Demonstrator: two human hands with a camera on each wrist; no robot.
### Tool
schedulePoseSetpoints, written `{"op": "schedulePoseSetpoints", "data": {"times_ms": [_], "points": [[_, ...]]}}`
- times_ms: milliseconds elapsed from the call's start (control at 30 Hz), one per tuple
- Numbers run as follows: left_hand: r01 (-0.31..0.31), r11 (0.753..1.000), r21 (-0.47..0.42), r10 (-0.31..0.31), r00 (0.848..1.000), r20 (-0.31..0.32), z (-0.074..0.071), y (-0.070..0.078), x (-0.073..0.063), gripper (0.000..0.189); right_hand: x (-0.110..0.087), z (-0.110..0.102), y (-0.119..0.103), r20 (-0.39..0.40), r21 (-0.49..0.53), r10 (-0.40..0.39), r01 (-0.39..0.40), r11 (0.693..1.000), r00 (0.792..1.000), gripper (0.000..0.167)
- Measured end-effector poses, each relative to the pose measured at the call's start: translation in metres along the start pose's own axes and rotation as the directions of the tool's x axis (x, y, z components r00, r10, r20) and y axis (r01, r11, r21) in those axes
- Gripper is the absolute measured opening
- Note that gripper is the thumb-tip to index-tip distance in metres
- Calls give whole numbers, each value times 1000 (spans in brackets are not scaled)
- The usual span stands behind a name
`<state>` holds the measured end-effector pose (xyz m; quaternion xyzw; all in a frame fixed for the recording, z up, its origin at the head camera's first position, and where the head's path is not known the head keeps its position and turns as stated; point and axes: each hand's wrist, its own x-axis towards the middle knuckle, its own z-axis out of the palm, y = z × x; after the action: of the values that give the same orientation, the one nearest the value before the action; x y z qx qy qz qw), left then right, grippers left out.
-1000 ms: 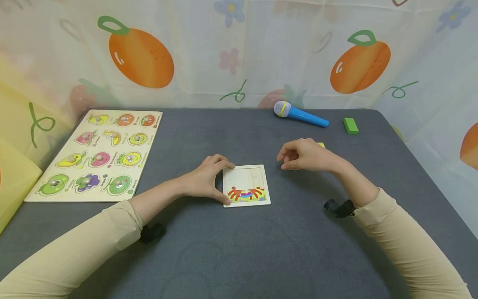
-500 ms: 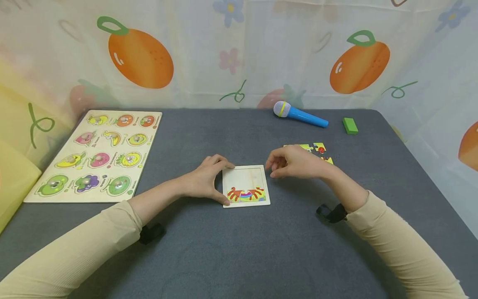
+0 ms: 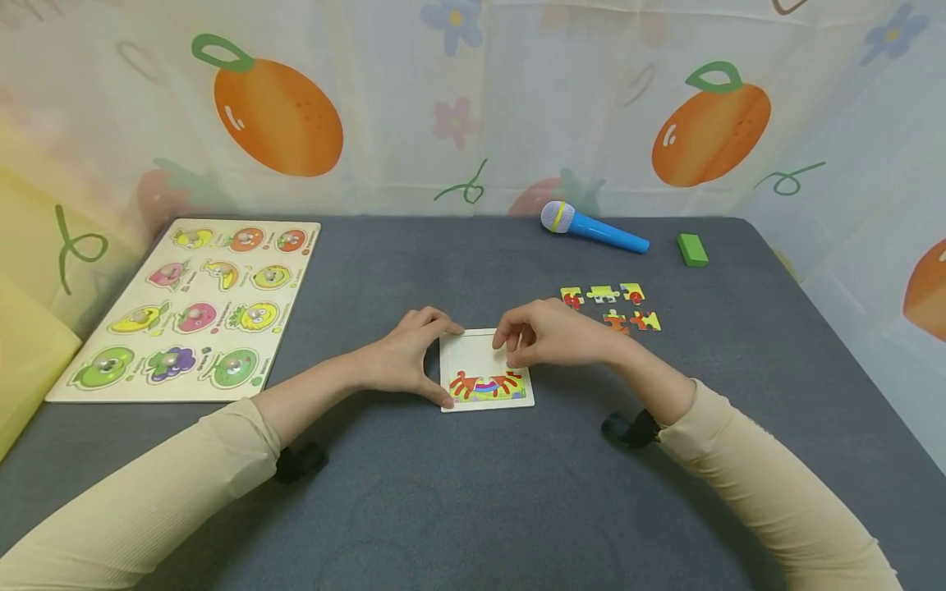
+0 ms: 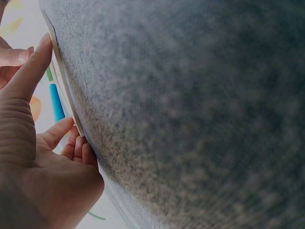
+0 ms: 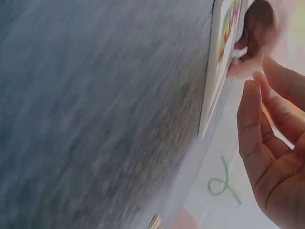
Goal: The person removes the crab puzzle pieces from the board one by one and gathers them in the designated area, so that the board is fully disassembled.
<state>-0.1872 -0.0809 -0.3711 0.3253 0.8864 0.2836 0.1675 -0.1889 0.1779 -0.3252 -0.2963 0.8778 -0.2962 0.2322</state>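
A small square wooden puzzle tray (image 3: 479, 345) lies on the table, with joined pieces of a red-and-yellow picture (image 3: 488, 387) along its near edge and bare wood above. My left hand (image 3: 405, 355) grips the tray's left side, thumb at the near corner and fingers at the far one. In the left wrist view the tray's edge (image 4: 65, 83) runs between the thumb and the other fingers. Over the tray's right part hovers my right hand (image 3: 560, 332), fingers loosely bent. The right wrist view shows nothing between its fingertips (image 5: 251, 90).
Loose jigsaw pieces (image 3: 603, 293), several of them, lie right of the tray, partly behind the right hand. A blue toy microphone (image 3: 608, 233) and a green block (image 3: 692, 250) are farther back. At left lies a fruit peg puzzle board (image 3: 174, 314). A printed curtain (image 3: 399, 98) hangs behind.
My right hand has moved left and slightly nearer, from beside the loose pieces to over the tray, uncovering more of those pieces. The left hand and tray have stayed in place.
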Motion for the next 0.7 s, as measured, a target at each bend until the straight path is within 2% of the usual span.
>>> {"op": "schedulePoseSetpoints", "data": {"times_ms": [267,433,700], "points": [[-4,1000,-6,4,1000,-3,0,-1,0,94,10,12,-15,31,7,-13,13,1000,999,24],[-2,1000,-8,2,1000,6,0,0,-1,94,13,17,-18,56,16,-53,53,998,997,27],[-14,1000,-4,14,1000,-2,0,0,-2,94,18,23,-23,70,11,-71,71,997,995,32]]}}
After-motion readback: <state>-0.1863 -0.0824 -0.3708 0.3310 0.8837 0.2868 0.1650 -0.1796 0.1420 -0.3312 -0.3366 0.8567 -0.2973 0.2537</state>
